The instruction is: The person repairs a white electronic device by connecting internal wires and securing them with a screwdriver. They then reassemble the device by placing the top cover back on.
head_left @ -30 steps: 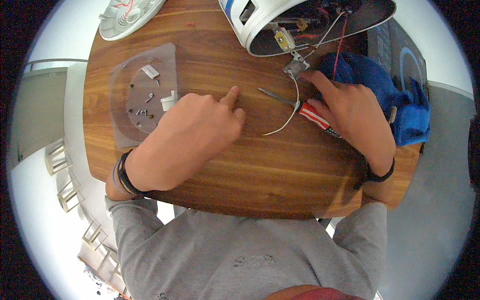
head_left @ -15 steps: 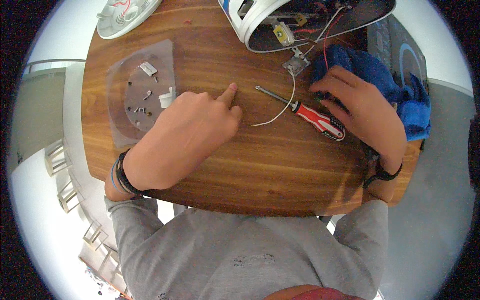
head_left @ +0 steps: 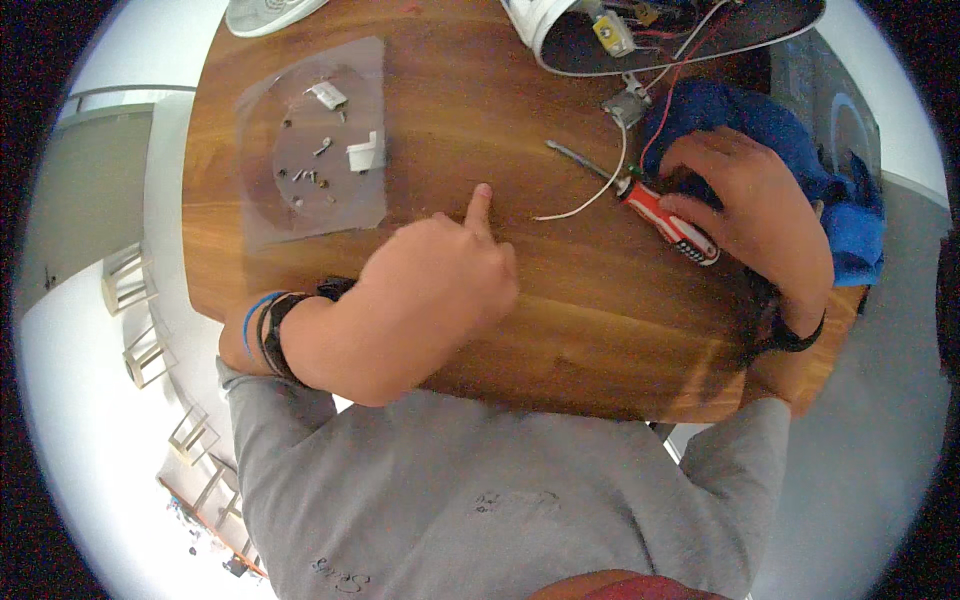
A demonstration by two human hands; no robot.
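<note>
My left hand [head_left: 440,285] is over the near middle of the wooden table, index finger stretched out and the other fingers curled under; I see nothing in it. On the right, my right hand [head_left: 750,195] has finger and thumb around a small dark green part [head_left: 636,173] where a red wire [head_left: 662,125] ends. Most of that part is hidden by the fingers. Beside the thumb lies a red, white and black screwdriver [head_left: 660,215], its tip pointing to the far left. A white wire [head_left: 615,175] curves across its shaft from a small metal piece [head_left: 627,105].
An opened white appliance housing [head_left: 545,50] with wiring stands at the far edge. A blue cloth [head_left: 730,105] lies under and beyond my right hand. At the left, a clear plastic sheet [head_left: 358,205] carries several screws and white plastic pieces. A white cover [head_left: 270,15] is at the far left.
The view has shifted, so the table things sit higher and further right. My left hand has drawn back nearer to me, away from the plastic sheet. My right hand remains by the screwdriver.
</note>
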